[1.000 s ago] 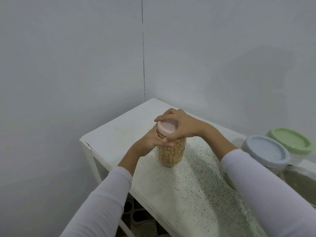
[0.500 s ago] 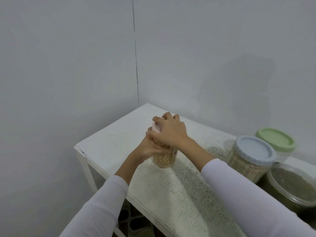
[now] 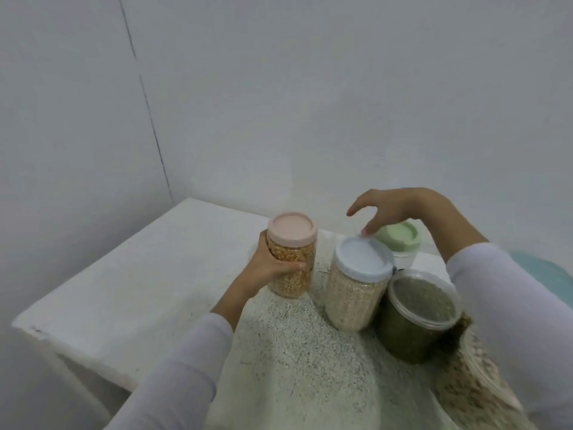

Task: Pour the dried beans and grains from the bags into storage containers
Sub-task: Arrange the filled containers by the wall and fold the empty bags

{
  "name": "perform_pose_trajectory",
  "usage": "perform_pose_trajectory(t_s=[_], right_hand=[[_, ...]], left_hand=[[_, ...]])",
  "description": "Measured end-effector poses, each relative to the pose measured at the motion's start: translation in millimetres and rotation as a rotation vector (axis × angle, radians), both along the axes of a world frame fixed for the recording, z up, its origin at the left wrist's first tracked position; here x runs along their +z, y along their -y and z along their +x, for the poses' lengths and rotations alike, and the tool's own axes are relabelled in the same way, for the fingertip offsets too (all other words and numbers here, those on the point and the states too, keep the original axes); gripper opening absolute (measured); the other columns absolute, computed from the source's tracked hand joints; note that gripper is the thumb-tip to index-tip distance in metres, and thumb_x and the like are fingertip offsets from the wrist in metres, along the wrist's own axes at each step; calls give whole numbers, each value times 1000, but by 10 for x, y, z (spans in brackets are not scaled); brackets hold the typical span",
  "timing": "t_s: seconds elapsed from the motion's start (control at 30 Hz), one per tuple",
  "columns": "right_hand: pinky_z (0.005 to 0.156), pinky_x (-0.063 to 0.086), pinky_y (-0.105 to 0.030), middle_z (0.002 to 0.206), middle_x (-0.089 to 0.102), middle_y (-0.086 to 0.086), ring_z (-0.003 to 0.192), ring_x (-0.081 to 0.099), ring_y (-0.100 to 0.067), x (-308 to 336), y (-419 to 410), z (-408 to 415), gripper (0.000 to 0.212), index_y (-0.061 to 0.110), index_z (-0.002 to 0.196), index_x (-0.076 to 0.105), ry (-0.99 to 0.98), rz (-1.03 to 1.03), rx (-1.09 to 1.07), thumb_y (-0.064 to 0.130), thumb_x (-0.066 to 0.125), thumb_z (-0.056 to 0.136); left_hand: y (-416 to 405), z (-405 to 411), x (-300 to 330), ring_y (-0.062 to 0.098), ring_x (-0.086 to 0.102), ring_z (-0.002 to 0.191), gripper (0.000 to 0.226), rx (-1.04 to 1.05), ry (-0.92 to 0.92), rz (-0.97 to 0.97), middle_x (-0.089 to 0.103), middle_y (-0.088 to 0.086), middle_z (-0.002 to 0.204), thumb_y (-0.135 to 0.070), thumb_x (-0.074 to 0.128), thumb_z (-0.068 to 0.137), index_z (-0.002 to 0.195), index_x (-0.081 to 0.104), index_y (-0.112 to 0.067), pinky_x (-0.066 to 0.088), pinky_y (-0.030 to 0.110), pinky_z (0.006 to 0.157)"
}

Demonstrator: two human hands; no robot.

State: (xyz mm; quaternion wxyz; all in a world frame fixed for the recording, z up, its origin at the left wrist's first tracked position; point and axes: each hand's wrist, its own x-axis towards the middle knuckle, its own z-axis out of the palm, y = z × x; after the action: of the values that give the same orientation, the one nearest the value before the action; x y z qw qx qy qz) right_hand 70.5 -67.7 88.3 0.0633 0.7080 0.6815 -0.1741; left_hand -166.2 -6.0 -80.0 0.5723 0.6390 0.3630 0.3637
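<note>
Left hand on corn jar, right hand free.
Left hand [image 3: 269,268] grips the pink-lidded jar [image 3: 291,259] of yellow kernels, upright on the table [image 3: 130,274]. Right hand [image 3: 393,209] hovers, fingers spread loosely, over the blue-lidded jar [image 3: 356,283]; green-lidded jar [image 3: 400,243] behind it, clear tub [image 3: 415,318] under the right forearm.

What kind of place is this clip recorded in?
Probably a home kitchen or pantry corner. A speckled white table stands against bare walls, carrying lidded jars of dry food: a pink-lidded jar held by the left hand, a blue-lidded jar, and a clear tub.
</note>
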Motion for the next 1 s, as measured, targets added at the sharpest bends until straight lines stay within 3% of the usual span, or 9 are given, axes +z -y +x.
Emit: perform_pose_trajectory(t_s=[0.17,0.33,0.43,0.63,0.87,1.0], right_hand=[[104,34,-39,147,25,0,135,27,-28,-153,214,409,65,45,129,41,-269,-98,-67,7,64,82],[102,38,-44,141,23,-2,128,31,-30,-315,209,492,91,44,139,28,-43,19,-35,21,81,69],[99,39,-47,134,30,-5,123,34,-32,-365,122,622,87,45,138,31,-33,140,-76,27,80,69],[99,34,-46,141,26,-8,128,24,-34,-405,40,1098,83,45,143,26,13,239,-256,26,71,77],[103,29,-45,150,18,-9,131,22,-37,-551,11,1639,77,45,146,20,51,360,-480,36,63,82],[102,30,-44,148,15,-8,125,26,-37,-626,-16,1776,71,44,145,25,67,434,-527,38,62,84]], left_hand=[[-33,474,43,19,46,124,116,-23,-7,30,44,0,133,-40,89,40,135,23,-25,46,42,102],[-129,714,41,16,46,125,123,-55,-21,46,41,-1,138,-47,86,41,141,20,-22,45,36,102],[-250,863,66,16,45,127,125,-65,-77,67,40,-3,141,-49,87,41,144,20,-24,44,39,104],[-503,1204,191,17,49,121,128,-90,-205,74,45,-6,130,-53,87,35,142,20,-25,46,36,98],[-758,1583,239,20,49,121,134,-95,-171,59,46,0,131,-52,89,27,139,23,-21,46,42,101],[-840,1786,275,20,48,120,130,-63,-147,34,46,1,130,-46,88,32,140,22,-18,46,35,95]])
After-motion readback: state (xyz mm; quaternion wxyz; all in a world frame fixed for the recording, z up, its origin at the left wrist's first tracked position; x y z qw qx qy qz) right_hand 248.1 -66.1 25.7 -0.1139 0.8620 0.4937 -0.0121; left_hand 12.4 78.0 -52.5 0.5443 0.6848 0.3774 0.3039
